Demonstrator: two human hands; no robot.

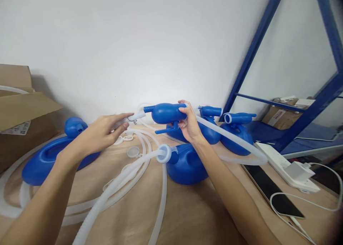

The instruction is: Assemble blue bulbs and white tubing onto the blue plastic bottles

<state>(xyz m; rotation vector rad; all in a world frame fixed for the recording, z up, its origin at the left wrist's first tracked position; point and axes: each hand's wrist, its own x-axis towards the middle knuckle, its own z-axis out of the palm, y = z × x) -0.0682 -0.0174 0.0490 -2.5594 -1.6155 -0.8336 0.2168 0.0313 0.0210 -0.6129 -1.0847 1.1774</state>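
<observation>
My right hand [189,120] grips a blue bulb-shaped plastic funnel [167,113] with a narrow nozzle on its left and a flat tab hanging below. My left hand [107,129] is closed around the end of a translucent white hose [139,115], with a small wire hose clamp [132,119] at its fingertips. The hose end is close by the funnel's nozzle; I cannot tell whether they touch. Below the hands, a blue jug [186,170] has a white cap [164,153] with a ribbed hose [128,173] running from it.
More blue jugs stand at left [34,170] and right [238,141]. Loose hoses and white caps [133,151] lie on the brown tabletop [128,216]. A cardboard box [21,138] is far left. A phone [270,189] and power strip [289,168] lie right, beside a blue metal frame [249,55].
</observation>
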